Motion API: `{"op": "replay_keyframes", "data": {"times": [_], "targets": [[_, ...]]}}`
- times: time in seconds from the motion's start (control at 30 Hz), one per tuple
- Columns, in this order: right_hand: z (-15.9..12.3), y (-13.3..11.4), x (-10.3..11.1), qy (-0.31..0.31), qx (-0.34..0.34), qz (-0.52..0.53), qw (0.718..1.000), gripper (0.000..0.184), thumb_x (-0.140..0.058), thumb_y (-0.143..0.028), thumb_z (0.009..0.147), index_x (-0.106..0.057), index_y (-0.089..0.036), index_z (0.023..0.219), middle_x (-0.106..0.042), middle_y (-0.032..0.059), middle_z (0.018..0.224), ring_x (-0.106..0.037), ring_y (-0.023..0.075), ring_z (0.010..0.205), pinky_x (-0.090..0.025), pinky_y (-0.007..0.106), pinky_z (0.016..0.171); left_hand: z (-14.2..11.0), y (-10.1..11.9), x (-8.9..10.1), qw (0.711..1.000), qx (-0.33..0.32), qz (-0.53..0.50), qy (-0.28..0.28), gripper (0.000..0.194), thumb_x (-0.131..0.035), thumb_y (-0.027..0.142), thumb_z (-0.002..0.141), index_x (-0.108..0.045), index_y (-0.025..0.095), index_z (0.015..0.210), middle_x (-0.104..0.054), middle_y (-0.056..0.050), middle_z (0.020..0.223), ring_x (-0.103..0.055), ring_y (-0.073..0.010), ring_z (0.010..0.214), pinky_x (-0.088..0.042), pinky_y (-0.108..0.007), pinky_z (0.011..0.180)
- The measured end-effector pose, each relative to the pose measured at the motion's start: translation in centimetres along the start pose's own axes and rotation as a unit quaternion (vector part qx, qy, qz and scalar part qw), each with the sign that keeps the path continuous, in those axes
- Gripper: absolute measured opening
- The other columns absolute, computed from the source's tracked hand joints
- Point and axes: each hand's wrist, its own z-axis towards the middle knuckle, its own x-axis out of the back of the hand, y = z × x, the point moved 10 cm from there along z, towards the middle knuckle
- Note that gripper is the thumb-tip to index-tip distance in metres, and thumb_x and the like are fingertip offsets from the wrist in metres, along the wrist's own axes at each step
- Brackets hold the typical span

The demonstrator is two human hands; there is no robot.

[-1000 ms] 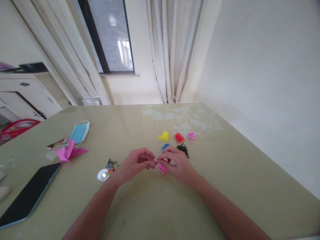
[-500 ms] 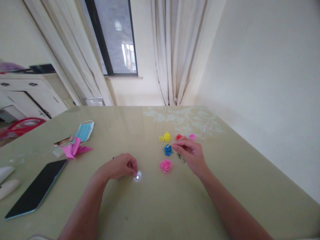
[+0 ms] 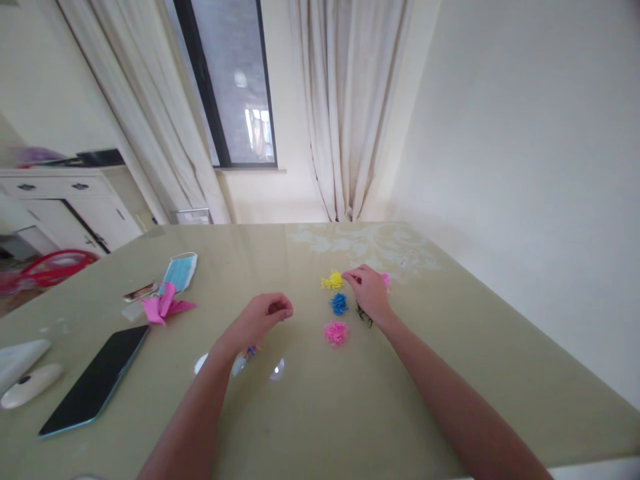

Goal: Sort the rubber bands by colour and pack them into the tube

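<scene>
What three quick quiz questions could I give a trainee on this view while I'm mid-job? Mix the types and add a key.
1. Which colored pile are the fingertips of the right hand nearest to?
2. True or false: the blue pile lies between the yellow pile and the pink pile.
3. Of these, which is nearest to the blue face mask?
A) the window
B) the pink folded paper
C) the black-screened device

Key:
1. The yellow pile.
2. True.
3. B.
</scene>
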Motion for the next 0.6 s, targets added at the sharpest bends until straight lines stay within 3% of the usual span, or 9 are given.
{"op": "replay_keyframes", "data": {"times": [0.13, 0.37, 0.5, 0.6], "targets": [[-3.3, -2.6, 0.2, -0.044, 0.076, 0.080, 0.993, 0.024, -0.065, -0.038, 0.100, -0.084, -0.024, 0.094, -0.073, 0.0049, 0.083, -0.064, 0.0172, 0.072, -0.047, 0.030, 0.068, 0.4, 0.9, -0.8, 0.993, -0.004, -0.117, 0.036, 0.029, -0.072, 0.045, 0.080, -0.072, 0.018, 0.087, -0.075, -0.005, 0.082, -0.067, -0.0194, 0.079, -0.052, -0.032, 0.077], [-6.3, -7.3, -1.3, -0.135, 0.138, 0.188, 0.963, 0.026, -0.072, -0.045, 0.096, -0.082, -0.023, 0.105, -0.072, 0.0048, 0.089, -0.061, 0.0150, 0.070, -0.050, 0.029, 0.068, -0.1, 2.3, -3.5, 0.985, 0.005, -0.174, -0.009, 0.028, -0.076, 0.042, 0.079, -0.077, 0.017, 0.090, -0.076, -0.005, 0.082, -0.068, -0.0180, 0.078, -0.055, -0.032, 0.079], [-6.7, -8.0, -1.7, -0.148, 0.148, 0.194, 0.958, 0.023, -0.069, -0.040, 0.099, -0.082, -0.022, 0.094, -0.070, 0.0043, 0.083, -0.062, 0.0157, 0.072, -0.049, 0.029, 0.069, -0.2, 2.0, -4.5, 0.983, 0.023, -0.181, -0.033, 0.027, -0.077, 0.041, 0.079, -0.079, 0.017, 0.090, -0.078, -0.006, 0.084, -0.070, -0.0189, 0.079, -0.055, -0.032, 0.079], [-6.1, -7.4, -0.9, -0.125, 0.125, 0.218, 0.960, 0.020, -0.072, -0.037, 0.097, -0.082, -0.022, 0.089, -0.071, 0.0046, 0.082, -0.064, 0.0169, 0.075, -0.049, 0.030, 0.071, 0.1, 1.4, -4.0, 0.990, 0.022, -0.139, -0.031, 0.030, -0.073, 0.043, 0.082, -0.079, 0.017, 0.095, -0.079, -0.006, 0.086, -0.070, -0.0204, 0.080, -0.054, -0.032, 0.078]]}}
